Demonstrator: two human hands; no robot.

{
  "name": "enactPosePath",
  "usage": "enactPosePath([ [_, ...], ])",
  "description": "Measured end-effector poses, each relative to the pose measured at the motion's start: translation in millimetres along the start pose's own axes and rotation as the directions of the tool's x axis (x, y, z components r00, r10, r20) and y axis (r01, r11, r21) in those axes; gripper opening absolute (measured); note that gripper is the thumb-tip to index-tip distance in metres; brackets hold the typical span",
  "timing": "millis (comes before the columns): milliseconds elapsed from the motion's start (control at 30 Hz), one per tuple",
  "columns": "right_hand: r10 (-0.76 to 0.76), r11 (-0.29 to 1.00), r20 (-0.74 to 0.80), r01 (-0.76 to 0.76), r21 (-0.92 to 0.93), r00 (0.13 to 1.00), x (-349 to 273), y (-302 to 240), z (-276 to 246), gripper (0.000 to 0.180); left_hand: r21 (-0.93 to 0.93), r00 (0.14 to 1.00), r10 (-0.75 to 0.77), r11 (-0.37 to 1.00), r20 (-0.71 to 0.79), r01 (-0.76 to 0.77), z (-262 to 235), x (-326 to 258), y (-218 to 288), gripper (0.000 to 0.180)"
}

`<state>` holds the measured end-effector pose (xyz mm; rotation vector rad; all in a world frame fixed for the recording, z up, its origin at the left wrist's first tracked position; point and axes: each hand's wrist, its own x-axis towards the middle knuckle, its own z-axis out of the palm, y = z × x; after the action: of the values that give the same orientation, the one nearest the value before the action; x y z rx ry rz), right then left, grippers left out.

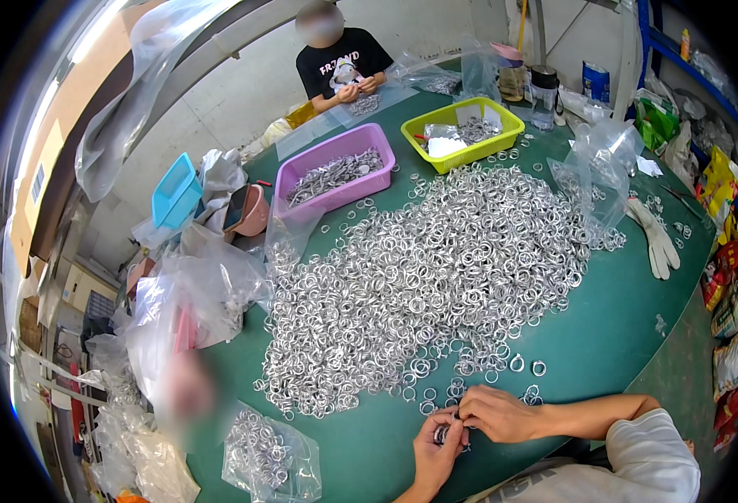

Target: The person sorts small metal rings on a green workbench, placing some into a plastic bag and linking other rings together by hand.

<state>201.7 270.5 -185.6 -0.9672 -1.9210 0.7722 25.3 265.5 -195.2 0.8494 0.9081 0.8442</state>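
Near the table's front edge, my left hand [438, 448] is curled around a few silver metal rings [441, 434], partly hidden by the fingers. My right hand [501, 415] meets it, its fingertips pinched together at the left hand's fingers. Whatever is between the right fingertips is too small to make out. Just beyond the hands lie several loose rings [420, 367]. A large heap of the same silver rings [436, 260] spreads across the green table [604, 344]. A clear bag of rings [270, 453] lies to the left of my hands.
Behind the heap stand a purple basket [335, 199] of metal parts and a yellow-green basket [463, 159]. A white glove [656, 239] and scissors [681, 201] lie at the right. Plastic bags [201, 285] crowd the left edge. Across the table a person [344, 63] handles small parts.
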Motion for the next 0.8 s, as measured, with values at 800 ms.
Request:
enactPosePath([
  [800, 0.089, 0.965, -0.044, -0.075, 0.251, 0.995, -3, -6, 5, 0.006, 0.216, 0.994, 0.051, 0.976, -0.096, -0.029, 4, -8, 13, 0.027],
])
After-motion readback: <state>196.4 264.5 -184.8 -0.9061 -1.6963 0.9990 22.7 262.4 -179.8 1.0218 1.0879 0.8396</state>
